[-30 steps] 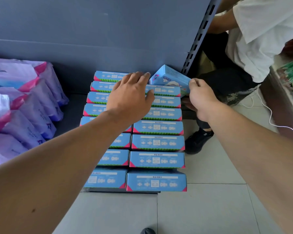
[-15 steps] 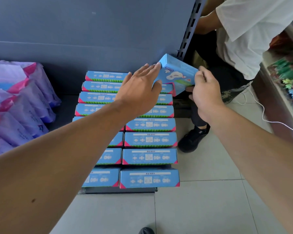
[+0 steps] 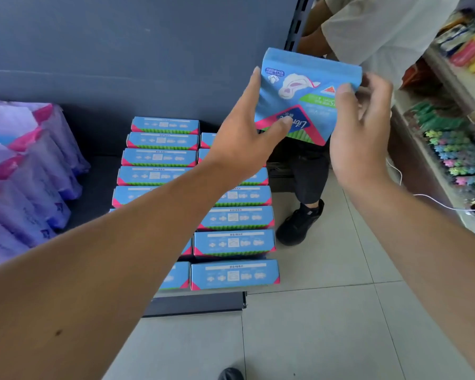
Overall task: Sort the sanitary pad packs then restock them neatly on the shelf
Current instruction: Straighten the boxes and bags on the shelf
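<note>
Head camera view: both hands hold one blue pad pack point(image 3: 305, 97) up in the air, above the back right end of the rows of blue packs point(image 3: 232, 242) lying on the dark shelf point(image 3: 195, 307). The left hand point(image 3: 244, 144) grips the pack's left edge, thumb across its printed front and fingers behind. The right hand point(image 3: 359, 135) pinches its right edge, thumb on the front. The pack's front faces the camera, its print upside down. Purple pad packs point(image 3: 30, 171) are stacked at the left on the same shelf. Another person point(image 3: 381, 34) in a white shirt stands just behind the held pack, one black shoe point(image 3: 299, 223) on the tiled floor point(image 3: 327, 311).
</note>
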`<move>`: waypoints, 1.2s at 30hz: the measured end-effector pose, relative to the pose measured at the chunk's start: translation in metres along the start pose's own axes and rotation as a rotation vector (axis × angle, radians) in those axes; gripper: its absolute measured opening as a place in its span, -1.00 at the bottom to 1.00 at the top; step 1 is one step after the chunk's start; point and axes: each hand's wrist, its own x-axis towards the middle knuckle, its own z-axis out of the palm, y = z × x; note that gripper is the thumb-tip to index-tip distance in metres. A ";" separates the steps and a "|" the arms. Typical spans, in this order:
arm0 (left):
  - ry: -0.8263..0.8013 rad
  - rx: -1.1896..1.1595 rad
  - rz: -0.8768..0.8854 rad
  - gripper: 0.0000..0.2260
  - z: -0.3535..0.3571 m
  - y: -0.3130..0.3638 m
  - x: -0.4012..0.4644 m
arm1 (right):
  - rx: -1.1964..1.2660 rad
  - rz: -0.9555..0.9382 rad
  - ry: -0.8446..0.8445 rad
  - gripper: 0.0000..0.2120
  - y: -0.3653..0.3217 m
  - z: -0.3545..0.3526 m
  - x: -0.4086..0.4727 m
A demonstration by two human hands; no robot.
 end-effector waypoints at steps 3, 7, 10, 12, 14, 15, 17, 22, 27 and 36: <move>0.061 -0.107 0.028 -0.30 -0.008 0.005 -0.001 | -0.071 0.008 -0.021 -0.60 -0.011 0.001 -0.004; 0.182 -0.176 -0.167 -0.28 -0.025 0.006 -0.011 | 0.239 0.307 -0.043 -0.70 -0.018 0.008 -0.018; 0.156 -0.419 -0.359 -0.55 -0.033 0.004 -0.021 | 0.398 0.498 -0.098 -0.85 -0.021 0.020 -0.036; 0.156 -0.487 -0.350 -0.75 -0.041 0.001 -0.026 | 0.320 0.559 -0.229 -0.86 -0.015 0.025 -0.046; 0.182 -0.464 -0.302 -0.80 -0.054 -0.003 -0.030 | 0.138 0.543 -0.267 -0.82 -0.008 0.025 -0.047; 0.178 -0.438 -0.266 -0.81 -0.061 -0.005 -0.031 | 0.043 0.491 -0.248 -0.74 -0.006 0.023 -0.046; 0.156 -0.371 -0.203 -0.81 -0.072 -0.008 -0.031 | -0.085 0.312 -0.211 -0.56 -0.008 0.021 -0.041; 0.113 -0.184 -0.089 -0.67 -0.087 -0.004 -0.018 | -0.305 -0.048 -0.344 -0.45 -0.027 0.026 -0.016; 0.095 -0.013 0.030 -0.70 -0.089 0.012 0.005 | -0.284 -0.136 -0.418 -0.45 -0.033 0.035 0.010; 0.285 0.001 -0.037 -0.56 -0.085 0.004 0.021 | -0.305 -0.225 -0.357 -0.61 -0.014 0.040 0.025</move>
